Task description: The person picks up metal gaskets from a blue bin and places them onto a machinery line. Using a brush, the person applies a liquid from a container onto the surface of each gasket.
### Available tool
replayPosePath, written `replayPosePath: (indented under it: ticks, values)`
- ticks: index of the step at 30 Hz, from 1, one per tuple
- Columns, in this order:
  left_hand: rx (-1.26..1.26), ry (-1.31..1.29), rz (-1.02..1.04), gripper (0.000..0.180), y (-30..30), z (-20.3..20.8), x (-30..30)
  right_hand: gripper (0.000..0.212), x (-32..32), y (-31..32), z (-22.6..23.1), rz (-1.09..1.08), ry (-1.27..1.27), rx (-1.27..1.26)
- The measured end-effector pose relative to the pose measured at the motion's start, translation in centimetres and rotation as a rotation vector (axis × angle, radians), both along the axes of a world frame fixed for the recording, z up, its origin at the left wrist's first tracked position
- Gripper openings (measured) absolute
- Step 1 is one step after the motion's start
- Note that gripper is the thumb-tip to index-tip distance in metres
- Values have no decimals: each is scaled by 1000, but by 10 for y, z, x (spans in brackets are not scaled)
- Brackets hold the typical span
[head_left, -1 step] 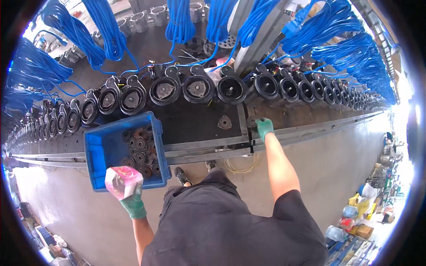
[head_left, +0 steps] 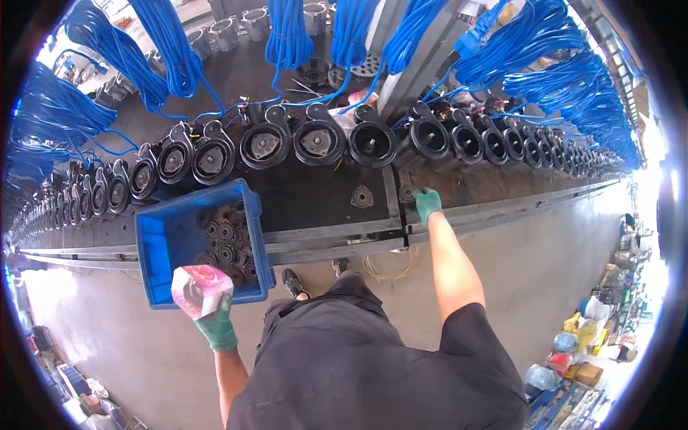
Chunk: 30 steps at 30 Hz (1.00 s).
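Observation:
My left hand, in a green glove, is closed round a pink-and-white box. It holds the box over the near edge of a blue plastic bin. Inside the bin lie several round metal flanges. At the bench's front edge, my right hand, gloved in green too, has its fingers closed at the rim of a dark metal flange. To the left of it another metal flange lies flat on the dark bench top.
A long row of round black housings lines the bench; some have metal plates in them. Bundles of blue cable hang above. A grey post stands behind the row. Grey metal cylinders sit at the back.
My left hand and the box have shifted very slightly to the right. My right hand stays at the flange on the bench edge.

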<state>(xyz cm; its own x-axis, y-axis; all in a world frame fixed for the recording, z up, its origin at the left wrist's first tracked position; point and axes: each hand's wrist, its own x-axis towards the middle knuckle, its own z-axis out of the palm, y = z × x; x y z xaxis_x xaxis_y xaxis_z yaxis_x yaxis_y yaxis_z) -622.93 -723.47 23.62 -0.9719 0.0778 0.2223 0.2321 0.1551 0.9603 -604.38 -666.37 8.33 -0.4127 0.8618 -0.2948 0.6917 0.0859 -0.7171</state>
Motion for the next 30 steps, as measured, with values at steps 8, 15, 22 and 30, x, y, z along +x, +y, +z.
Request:
replayPosePath:
  ticks: [8,15,22,30]
  values:
    - [-50,-20,14,93,22,-5,9,40,0,8,-5,87,-33,240]
    - [-159,34,113,83,2,10,10,29,-29,-59,58,108,58,229]
    - [-280,126,213,85,-38,-6,-16,23,-219,-298,209,1263,556,342]
    - [-182,154,195,81,-42,-5,-37,31,-342,-402,109,1669,-410,542]
